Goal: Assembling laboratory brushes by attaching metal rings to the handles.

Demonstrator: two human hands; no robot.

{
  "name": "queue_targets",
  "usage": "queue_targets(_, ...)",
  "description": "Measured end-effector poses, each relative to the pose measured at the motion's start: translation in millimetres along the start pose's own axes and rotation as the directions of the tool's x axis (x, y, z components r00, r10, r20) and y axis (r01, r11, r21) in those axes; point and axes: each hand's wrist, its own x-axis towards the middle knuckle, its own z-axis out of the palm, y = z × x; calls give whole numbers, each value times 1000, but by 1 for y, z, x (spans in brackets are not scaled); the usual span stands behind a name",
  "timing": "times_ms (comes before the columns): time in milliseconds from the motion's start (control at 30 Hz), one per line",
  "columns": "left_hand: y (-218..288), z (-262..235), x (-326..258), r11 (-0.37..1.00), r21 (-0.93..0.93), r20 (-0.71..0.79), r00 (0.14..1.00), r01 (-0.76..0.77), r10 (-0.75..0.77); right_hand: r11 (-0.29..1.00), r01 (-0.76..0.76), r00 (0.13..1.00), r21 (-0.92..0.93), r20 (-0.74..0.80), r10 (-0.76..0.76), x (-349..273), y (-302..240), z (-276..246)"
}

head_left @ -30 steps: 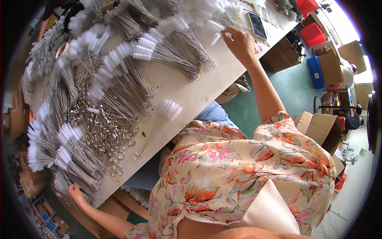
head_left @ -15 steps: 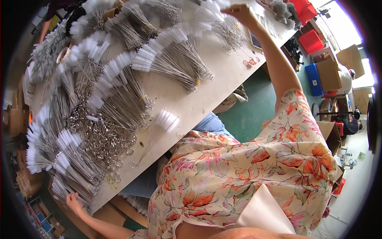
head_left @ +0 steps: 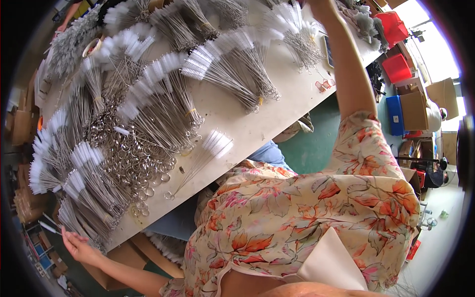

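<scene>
At the table's near left corner, my left hand point(head_left: 81, 246) pinches a single thin wire brush. Its white bristle end point(head_left: 48, 226) sticks out past my fingertips, beyond the table edge. Close by lies a bundle of white-bristled wire brushes point(head_left: 81, 218). My right arm reaches to the far side of the table, and the right hand point(head_left: 319, 6) is mostly cut off by the upper rim, so its fingers are hidden. Just below that hand is another brush bundle point(head_left: 301, 44). A few loose brushes point(head_left: 217, 143) lie fanned near the front edge.
Many brush bundles point(head_left: 222, 74) cover the white table point(head_left: 242, 131). A heap of metal rings point(head_left: 141, 163) lies among them. Small orange-red clips point(head_left: 324, 85) sit by the edge. Red bins point(head_left: 397, 68), a blue crate point(head_left: 395, 109) and cardboard boxes point(head_left: 413, 111) stand at the right.
My left hand has moved off the near bundle, outward to the left, and a single brush now shows in it. The right hand has gone farther away, partly out of view.
</scene>
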Motion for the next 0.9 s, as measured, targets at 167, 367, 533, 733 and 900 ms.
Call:
queue_targets(167, 47, 59, -57, 962, -188, 266, 953, 196, -143, 416, 153, 986, -897, 167, -4, -70, 58, 54)
queue_targets(367, 60, 110, -99, 790, -432, 565, 813, 436, -140, 456, 34, 980, -889, 118, 158, -82, 113, 33)
queue_targets(533, 67, 141, -115, 761, -496, 687, 725, 418, 50, 658, 76, 989, -749, -30, -148, -75, 86, 38)
queue_targets(733, 134, 173, -140, 860, -477, 676, 702, 184, 225, 918, 187, 969, 350, 87, -231, -117, 8, 153)
queue_targets(900, 143, 215, -149, 817, -573, 592, 721, 63, 359, 918, -343, 717, 199, 687, 119, -189, -8, 209)
